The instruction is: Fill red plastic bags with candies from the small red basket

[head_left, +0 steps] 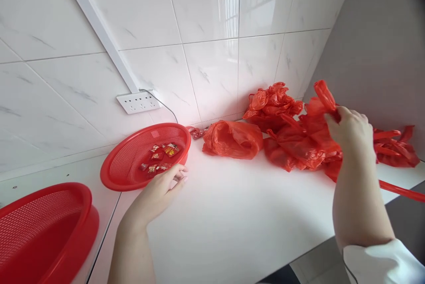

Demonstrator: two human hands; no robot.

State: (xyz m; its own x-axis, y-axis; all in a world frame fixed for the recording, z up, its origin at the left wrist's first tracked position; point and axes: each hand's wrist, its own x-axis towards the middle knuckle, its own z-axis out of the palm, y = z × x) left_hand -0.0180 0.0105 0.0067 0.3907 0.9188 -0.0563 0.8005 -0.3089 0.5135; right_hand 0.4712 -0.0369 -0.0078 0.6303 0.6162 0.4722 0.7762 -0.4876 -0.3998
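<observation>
My right hand (352, 128) is closed on a red plastic bag (321, 98) at the right, its loop standing up above the fingers. Beneath it lies a crumpled heap of red plastic bags (299, 146). My left hand (168, 183) is beside the front rim of a red mesh basket (114, 166), fingers loosely bent and apart, with nothing in them. Whether it touches the rim I cannot tell. Several small wrapped packets (157, 156) in red and yellow lie in that basket. A separate red plastic bag (237, 140) with its mouth spread sits between my hands.
A second red basket (78, 239) stands at the lower left on the white table (212, 222). More red bags (265, 104) are piled against the tiled wall, and others (395, 146) lie far right. A power strip (137, 102) with a grey cable is on the wall behind the basket.
</observation>
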